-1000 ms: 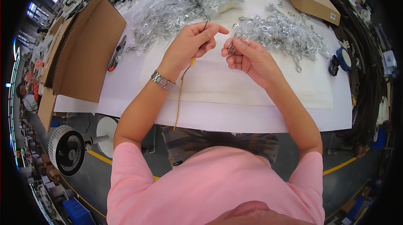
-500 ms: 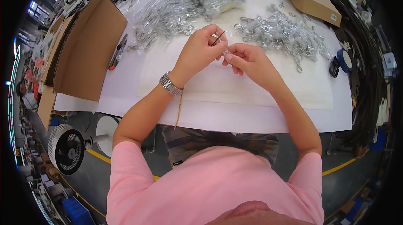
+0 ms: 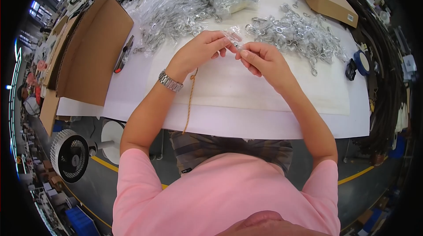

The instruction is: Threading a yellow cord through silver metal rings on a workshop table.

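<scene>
Above the white-covered table (image 3: 246, 123), the left hand (image 3: 198, 52) and right hand (image 3: 266, 63) pinch 1 small metal fitting (image 3: 237, 46) with clear plastic wrapping (image 3: 233, 36) between them, apparently working the wrapping, the next move calling for a steady grip.

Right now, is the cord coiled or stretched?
Stretched: the cord runs nearly straight from near the left hand to the near edge of the table.

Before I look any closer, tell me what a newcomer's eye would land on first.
The pink T-shirt fills the bottom middle. Above it, over the white-covered table, the left hand and right hand come close together at a small metal piece with clear plastic. Beyond them glints a heap of metal rings in clear plastic, toward the right.
</scene>
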Demonstrator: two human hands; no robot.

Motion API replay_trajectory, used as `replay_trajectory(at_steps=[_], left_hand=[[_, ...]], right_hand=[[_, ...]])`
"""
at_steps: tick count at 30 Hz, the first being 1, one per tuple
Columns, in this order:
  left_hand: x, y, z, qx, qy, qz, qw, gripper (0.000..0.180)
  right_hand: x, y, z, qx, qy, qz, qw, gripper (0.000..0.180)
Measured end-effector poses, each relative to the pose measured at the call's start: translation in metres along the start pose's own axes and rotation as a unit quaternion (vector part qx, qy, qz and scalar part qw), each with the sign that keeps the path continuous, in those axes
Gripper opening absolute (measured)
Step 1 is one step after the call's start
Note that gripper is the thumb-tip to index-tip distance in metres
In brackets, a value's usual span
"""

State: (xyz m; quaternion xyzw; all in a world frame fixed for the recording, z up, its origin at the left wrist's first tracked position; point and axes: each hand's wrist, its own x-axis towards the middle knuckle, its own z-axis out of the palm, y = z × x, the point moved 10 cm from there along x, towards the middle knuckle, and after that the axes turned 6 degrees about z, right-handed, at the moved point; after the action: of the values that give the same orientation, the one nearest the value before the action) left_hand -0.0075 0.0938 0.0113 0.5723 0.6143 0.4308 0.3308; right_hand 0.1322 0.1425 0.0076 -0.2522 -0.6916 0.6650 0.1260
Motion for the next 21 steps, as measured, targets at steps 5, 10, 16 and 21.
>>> replay_trajectory(at_steps=[5, 10, 16, 21], left_hand=[[-0.011, 0.031, 0.022, -0.056, -0.131, 0.09, 0.986, 0.041], [-0.012, 0.023, 0.034, -0.044, -0.126, 0.053, 0.99, 0.044], [-0.012, 0.025, 0.037, -0.027, -0.06, 0.046, 0.997, 0.039], [-0.011, 0.028, 0.03, 0.055, 0.037, 0.13, 0.989, 0.031]], right_hand=[[0.004, 0.004, -0.008, -0.011, 0.019, 0.009, 1.0, 0.022], [0.004, 0.011, -0.01, -0.024, 0.054, 0.007, 0.998, 0.023], [0.001, 0.003, -0.013, -0.037, 0.096, -0.044, 0.994, 0.022], [0.003, 0.012, -0.004, 0.018, 0.057, 0.013, 0.998, 0.023]])
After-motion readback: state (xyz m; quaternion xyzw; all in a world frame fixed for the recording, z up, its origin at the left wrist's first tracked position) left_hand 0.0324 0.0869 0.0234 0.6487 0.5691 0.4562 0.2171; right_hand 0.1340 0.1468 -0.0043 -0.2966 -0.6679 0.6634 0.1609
